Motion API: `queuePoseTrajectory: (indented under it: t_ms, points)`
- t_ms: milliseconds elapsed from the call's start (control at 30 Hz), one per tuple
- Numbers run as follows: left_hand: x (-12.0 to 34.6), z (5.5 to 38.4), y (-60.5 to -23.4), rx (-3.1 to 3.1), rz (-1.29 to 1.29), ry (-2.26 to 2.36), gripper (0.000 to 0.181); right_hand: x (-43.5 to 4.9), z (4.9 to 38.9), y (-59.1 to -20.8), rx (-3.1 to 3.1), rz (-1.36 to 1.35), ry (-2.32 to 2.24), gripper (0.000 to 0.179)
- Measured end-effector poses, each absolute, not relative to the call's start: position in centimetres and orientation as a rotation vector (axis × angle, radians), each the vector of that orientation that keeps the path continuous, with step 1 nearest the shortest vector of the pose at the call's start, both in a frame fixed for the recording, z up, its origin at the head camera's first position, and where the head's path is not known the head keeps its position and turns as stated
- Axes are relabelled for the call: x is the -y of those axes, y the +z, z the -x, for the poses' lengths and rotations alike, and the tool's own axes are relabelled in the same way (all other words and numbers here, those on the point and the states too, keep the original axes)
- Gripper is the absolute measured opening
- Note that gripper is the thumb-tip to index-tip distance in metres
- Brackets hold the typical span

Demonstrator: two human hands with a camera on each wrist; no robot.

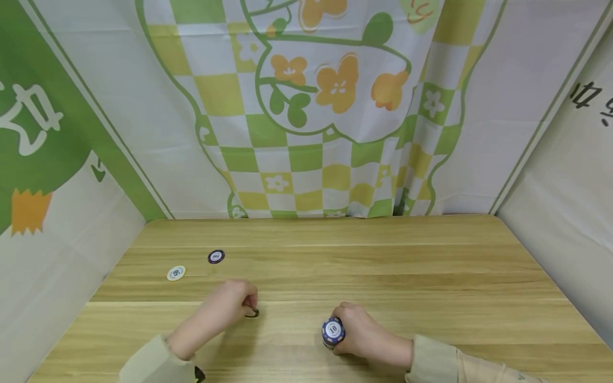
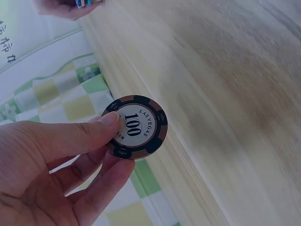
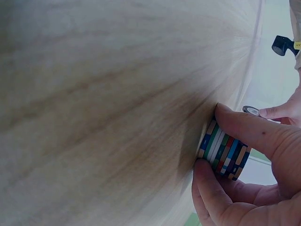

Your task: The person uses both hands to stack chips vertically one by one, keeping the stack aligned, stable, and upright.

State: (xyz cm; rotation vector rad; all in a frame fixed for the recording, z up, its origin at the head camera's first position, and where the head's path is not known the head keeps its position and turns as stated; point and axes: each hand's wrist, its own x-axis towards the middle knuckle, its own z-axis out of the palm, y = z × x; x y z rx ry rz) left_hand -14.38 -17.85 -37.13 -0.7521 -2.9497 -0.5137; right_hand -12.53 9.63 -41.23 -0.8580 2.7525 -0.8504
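My left hand (image 1: 239, 303) pinches a brown and black poker chip (image 2: 135, 127) marked 100 between thumb and fingers, just above the wooden table (image 1: 431, 276); in the head view the same chip (image 1: 251, 313) shows edge-on at my fingertips. My right hand (image 1: 356, 332) grips a stack of chips (image 1: 332, 332), which stands on the table with a blue chip marked 10 on top. In the right wrist view the stack (image 3: 225, 151) shows striped edges of several colours between my thumb and fingers.
Two loose chips lie on the table at the far left: a dark purple chip (image 1: 216, 256) and a white chip (image 1: 175, 273). Patterned cloth walls (image 1: 306, 106) close in the table at the back and both sides.
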Motion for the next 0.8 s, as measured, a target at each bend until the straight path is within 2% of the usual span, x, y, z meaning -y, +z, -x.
queuePoseTrajectory:
  t_ms: [533, 800]
  points:
    - [15.4, 14.5, -37.1, 2.964, 0.88, -0.569, 0.024, -9.7, 12.4, -41.2, -2.765, 0.873, -0.871, 0.042]
    - [14.5, 14.4, -36.7, 3.019, 0.934, -0.686, 0.017, -9.7, 12.5, -41.2, -2.766, 0.88, -0.866, 0.043]
